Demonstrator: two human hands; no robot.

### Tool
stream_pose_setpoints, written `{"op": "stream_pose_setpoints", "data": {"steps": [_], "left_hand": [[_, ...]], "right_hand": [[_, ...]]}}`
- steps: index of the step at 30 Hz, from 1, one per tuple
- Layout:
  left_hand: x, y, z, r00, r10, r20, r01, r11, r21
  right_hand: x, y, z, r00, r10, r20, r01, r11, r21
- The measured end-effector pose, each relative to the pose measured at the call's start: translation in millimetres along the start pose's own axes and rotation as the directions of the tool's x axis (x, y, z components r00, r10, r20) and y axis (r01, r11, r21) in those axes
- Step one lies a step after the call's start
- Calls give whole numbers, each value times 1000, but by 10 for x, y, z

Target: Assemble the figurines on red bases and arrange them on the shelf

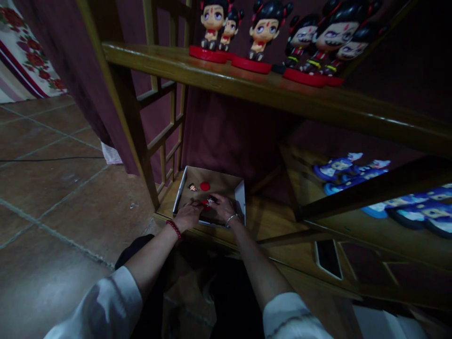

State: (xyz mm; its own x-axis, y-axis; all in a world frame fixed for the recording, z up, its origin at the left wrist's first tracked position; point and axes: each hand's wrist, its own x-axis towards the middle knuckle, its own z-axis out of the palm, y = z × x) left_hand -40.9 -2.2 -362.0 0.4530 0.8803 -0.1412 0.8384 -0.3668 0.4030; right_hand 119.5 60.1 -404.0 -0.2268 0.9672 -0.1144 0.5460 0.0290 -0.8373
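A shallow cardboard box (229,180) sits on the low wooden shelf, and both my hands reach into it. My right hand (223,207) has its fingers closed round a small black-haired figurine (212,200). Close by on the left, my left hand (190,214) is at a red piece beside the figurine; its fingertips are partly hidden, and I cannot tell how firmly they grip. Further back in the box lie a round red base (205,186) and a small figurine head (192,187).
Above the box runs a wooden shelf (247,77) with several black-haired figurines (264,30) on red bases. Blue figures (353,174) stand on a shelf to the right. A slatted wooden side frame (165,132) rises left of the box. A phone-like dark slab (328,259) lies lower right.
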Motion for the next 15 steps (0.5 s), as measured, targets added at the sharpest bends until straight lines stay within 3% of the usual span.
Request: {"op": "stream_pose_setpoints", "data": {"steps": [8, 15], "left_hand": [[4, 41, -74, 996, -73, 59, 72, 997, 12], [19, 16, -57, 988, -139, 67, 138, 990, 12]], "right_hand": [[-22, -44, -16, 1000, 0, -29, -3, 996, -93], [12, 8, 0, 1000, 6, -2, -6, 1000, -21]]}}
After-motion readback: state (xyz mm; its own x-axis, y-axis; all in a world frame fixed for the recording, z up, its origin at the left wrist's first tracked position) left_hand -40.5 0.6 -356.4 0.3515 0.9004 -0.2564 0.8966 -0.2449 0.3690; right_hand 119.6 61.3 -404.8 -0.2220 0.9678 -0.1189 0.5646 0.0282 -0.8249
